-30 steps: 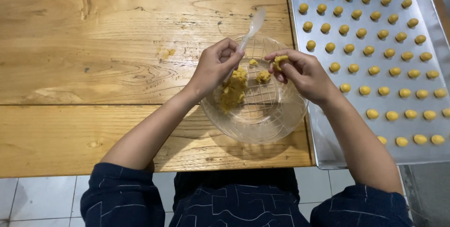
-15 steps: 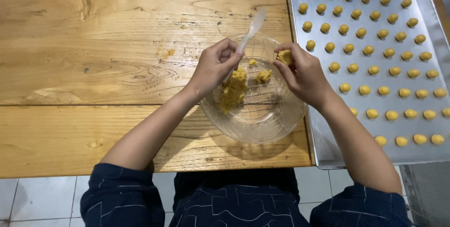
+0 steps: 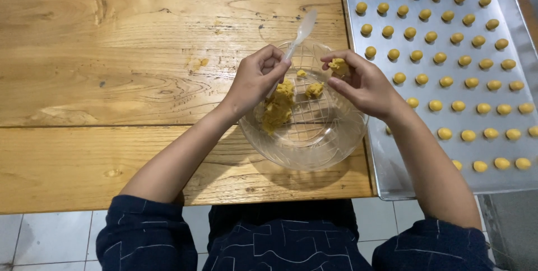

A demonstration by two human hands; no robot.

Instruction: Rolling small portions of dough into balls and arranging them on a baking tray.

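A clear glass bowl [image 3: 319, 142] stands at the table's near edge and holds a lump of yellow dough [image 3: 278, 108]. My left hand [image 3: 255, 78] grips a white plastic spoon [image 3: 302, 31], its tip down in the dough. My right hand [image 3: 361, 80] hovers over the bowl's right rim and pinches a small piece of dough [image 3: 338, 66] in its fingertips. A smaller dough bit [image 3: 314, 90] lies in the bowl between the hands.
A metal baking tray [image 3: 507, 2] lies to the right, lined with rows of several small yellow dough balls [image 3: 448, 80]. The wooden table [image 3: 112, 69] stretches left, with a dough smear [image 3: 199, 62]. Tiled floor shows below the table edge.
My right hand has shifted slightly right and up with its dough piece, away from the left hand. The left hand and spoon have stayed in place.
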